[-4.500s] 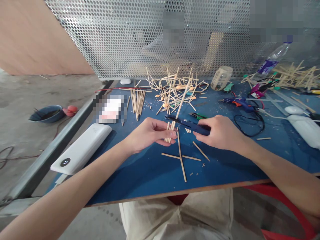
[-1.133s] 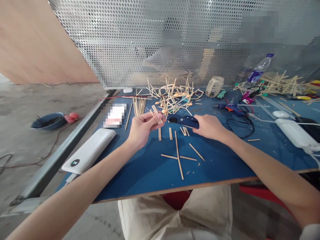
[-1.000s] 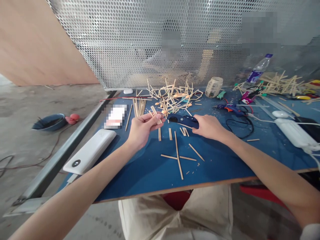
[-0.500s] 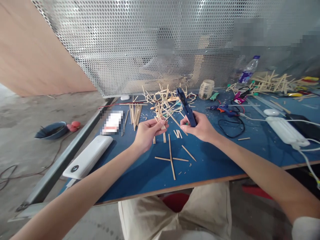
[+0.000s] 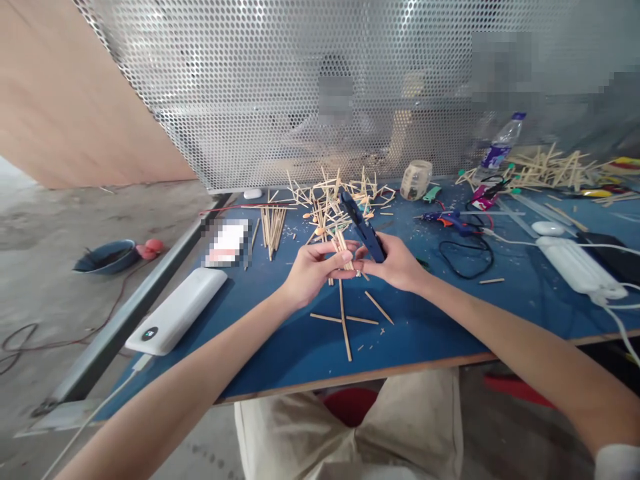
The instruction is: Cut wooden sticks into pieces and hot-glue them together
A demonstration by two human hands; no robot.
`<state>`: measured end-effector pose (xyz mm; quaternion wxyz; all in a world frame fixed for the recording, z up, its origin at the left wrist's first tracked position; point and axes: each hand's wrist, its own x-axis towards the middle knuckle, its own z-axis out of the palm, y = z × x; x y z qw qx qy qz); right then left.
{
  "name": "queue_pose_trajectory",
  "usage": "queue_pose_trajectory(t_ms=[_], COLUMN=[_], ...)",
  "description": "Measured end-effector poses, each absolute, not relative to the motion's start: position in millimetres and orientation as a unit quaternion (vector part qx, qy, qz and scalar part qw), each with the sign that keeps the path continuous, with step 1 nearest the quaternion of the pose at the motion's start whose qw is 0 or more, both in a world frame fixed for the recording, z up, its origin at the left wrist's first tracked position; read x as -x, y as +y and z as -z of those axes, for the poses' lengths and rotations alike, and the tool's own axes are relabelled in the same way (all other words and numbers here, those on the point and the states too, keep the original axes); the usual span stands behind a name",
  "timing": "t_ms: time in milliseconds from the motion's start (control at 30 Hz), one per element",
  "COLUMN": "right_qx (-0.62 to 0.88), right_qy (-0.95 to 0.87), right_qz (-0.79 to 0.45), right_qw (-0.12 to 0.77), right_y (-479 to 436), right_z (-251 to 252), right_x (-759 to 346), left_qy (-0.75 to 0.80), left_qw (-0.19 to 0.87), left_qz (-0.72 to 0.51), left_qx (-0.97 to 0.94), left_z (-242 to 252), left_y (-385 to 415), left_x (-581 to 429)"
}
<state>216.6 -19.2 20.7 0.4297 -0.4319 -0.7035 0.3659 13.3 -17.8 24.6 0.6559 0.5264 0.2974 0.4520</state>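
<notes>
My left hand (image 5: 313, 272) is closed around a small bundle of short wooden sticks (image 5: 342, 241), held above the blue table. Closed on a dark blue hand tool (image 5: 363, 228), my right hand (image 5: 397, 265) sits just beside it. The tool points up and away to the left; its exact kind is unclear. Fingers of my right hand meet the lower end of the bundle. Below the hands, wooden sticks lie as a cross (image 5: 343, 333) on the table, with a single loose stick (image 5: 379, 307) to its right. Short pieces underneath are mostly hidden by my hands.
Behind lie a tangled stick pile (image 5: 333, 193) and a row of sticks (image 5: 273, 230). A jar (image 5: 416, 180), glue gun (image 5: 453, 222), black cable loop (image 5: 465, 270) and white power strip (image 5: 580, 267) are rightward. A white power bank (image 5: 177, 312) lies left, before a perforated metal screen (image 5: 280, 87).
My left hand has moved right with the stick bundle, toward my right hand. The blue tool has shifted slightly left and down, and the hands now meet over the short pieces.
</notes>
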Motion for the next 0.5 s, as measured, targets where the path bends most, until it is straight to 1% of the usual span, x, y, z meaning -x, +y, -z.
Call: queue_pose_trajectory(t_ms=[100,233,333,500], right_qx=[0.433,0.432,0.423,0.386], right_qy=[-0.718,-0.691,-0.659,-0.674], right_qz=[-0.32,-0.264,-0.271,-0.31], right_qw=[0.442,0.516,0.559,0.548], right_y=[-26,-29,-30,-36], right_z=[-22,-24,-27,-34], right_x=[-214,-212,-212,-212], left_qy=[0.315,0.354,0.361,0.349], left_qw=[0.634,0.575,0.537,0.498], left_qz=[-0.463,-0.474,-0.463,-0.438], left_qx=[-0.533,-0.566,-0.606,-0.662], left_z=[-25,-31,-33,-33], left_y=[-19,-25,-29,-32], left_x=[-13,-12,-13,-15])
